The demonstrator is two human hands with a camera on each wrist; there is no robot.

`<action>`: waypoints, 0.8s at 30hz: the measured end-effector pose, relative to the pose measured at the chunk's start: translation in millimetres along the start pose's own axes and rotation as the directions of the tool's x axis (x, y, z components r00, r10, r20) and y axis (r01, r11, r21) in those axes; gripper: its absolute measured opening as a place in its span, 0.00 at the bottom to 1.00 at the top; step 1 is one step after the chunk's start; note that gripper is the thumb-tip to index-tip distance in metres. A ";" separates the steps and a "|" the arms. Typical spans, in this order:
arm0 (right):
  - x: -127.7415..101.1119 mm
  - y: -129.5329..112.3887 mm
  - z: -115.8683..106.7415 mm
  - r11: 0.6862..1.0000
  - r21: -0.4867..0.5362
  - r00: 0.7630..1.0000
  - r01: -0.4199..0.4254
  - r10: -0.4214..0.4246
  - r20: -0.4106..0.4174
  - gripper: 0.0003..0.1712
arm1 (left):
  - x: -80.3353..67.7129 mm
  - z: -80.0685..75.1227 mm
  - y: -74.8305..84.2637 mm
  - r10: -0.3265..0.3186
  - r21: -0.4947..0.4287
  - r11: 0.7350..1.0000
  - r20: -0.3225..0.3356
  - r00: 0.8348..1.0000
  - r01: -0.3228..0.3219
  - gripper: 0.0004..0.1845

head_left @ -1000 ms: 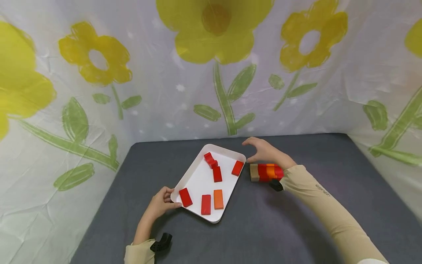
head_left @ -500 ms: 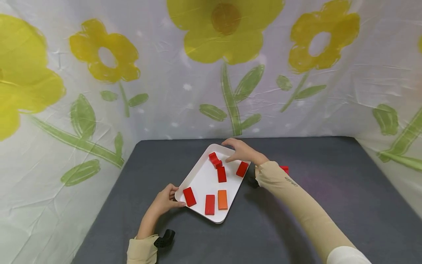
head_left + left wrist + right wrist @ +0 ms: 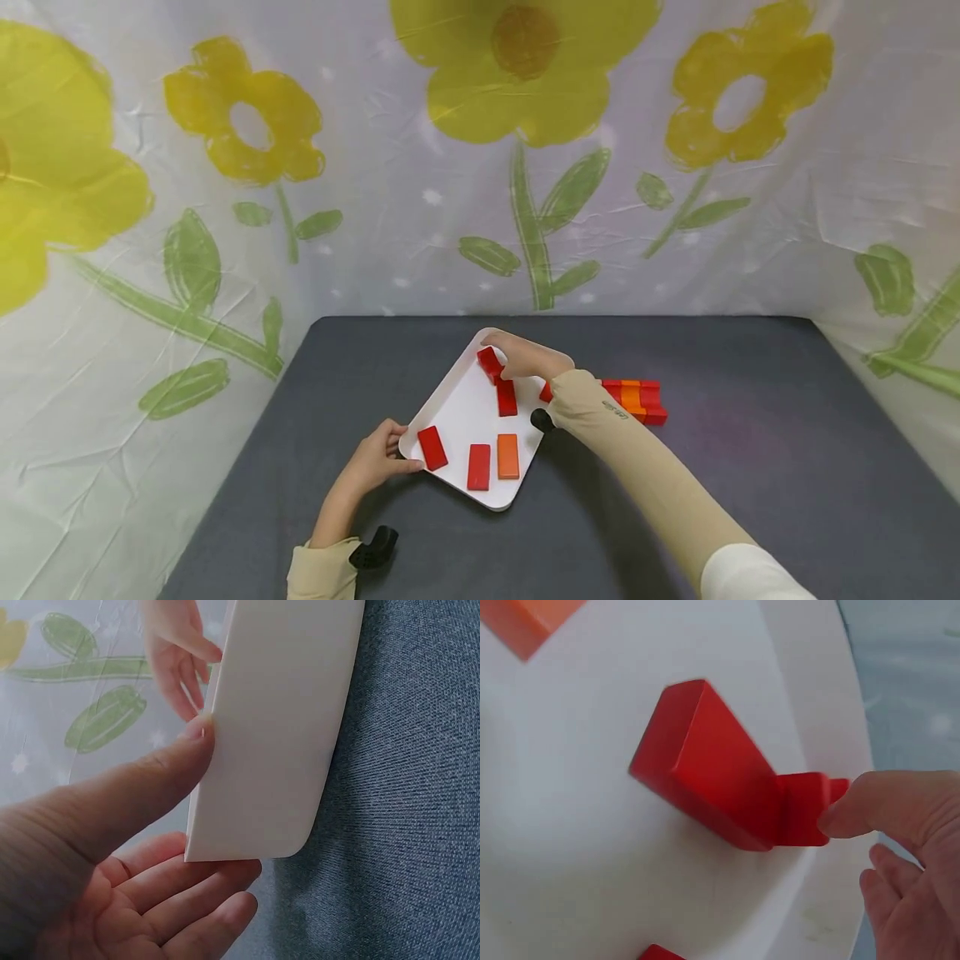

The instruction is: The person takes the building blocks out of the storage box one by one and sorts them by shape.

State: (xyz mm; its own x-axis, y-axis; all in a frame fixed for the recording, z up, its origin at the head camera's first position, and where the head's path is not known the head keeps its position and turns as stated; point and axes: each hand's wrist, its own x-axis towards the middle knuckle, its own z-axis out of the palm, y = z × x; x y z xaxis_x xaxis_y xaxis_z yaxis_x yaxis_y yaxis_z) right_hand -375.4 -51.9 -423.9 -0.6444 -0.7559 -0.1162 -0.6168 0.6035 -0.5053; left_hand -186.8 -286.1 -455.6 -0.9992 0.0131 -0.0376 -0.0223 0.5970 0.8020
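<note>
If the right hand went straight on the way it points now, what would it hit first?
Probably the curved red block near the far corner of the white tray. In the right wrist view, the thumb of the right hand overlaps that block and may already touch it; depth is unclear.

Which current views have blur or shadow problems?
Head: soft shadow on the table beside the right sleeve; left wrist: left hand darkens toward the lower-left corner, table weave fairly crisp; right wrist: hazy and soft, with a diffuse shadow on the tray below the large red block.
</note>
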 end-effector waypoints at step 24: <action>7.3 16.2 10.9 1.000 -0.018 0.980 0.001 -0.005 -0.201 0.37 | 1.8 0.8 1.5 -0.002 0.026 1.000 -0.006 1.000 0.002 0.26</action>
State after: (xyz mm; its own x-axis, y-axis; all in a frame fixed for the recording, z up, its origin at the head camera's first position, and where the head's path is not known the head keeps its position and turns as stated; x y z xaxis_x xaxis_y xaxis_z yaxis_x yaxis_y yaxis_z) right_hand -385.1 -50.4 -442.2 -0.7190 -0.6924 0.0605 -0.6256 0.6068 -0.4903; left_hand -188.6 -284.6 -454.9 -0.9993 0.0067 -0.0355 -0.0238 0.6179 0.7859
